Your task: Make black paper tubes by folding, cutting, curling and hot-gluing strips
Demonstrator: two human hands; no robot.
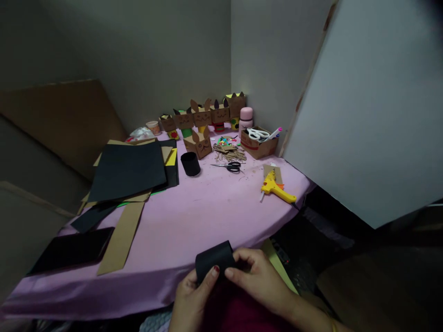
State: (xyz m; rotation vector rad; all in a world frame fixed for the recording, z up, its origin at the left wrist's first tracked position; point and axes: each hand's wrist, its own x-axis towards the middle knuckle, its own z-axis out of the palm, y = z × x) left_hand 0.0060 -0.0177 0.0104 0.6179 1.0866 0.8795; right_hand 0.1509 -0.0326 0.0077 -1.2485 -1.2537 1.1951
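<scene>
A black paper tube is held between my two hands just in front of the table's near edge, lying on its side. My left hand grips its lower left part, the thumb pressed on the paper. At the tube's right end, my right hand pinches the rim with thumb and forefinger. A second black paper tube stands upright on the pink tablecloth. Close by lie black-handled scissors. On the right a yellow glue gun rests on a piece of cardboard.
Black paper sheets and a cardboard strip lie left, beside a dark flat slab. Cardboard animal heads line the back. A cardboard box holds white scissors. Near it are cardboard scraps and a pink bottle.
</scene>
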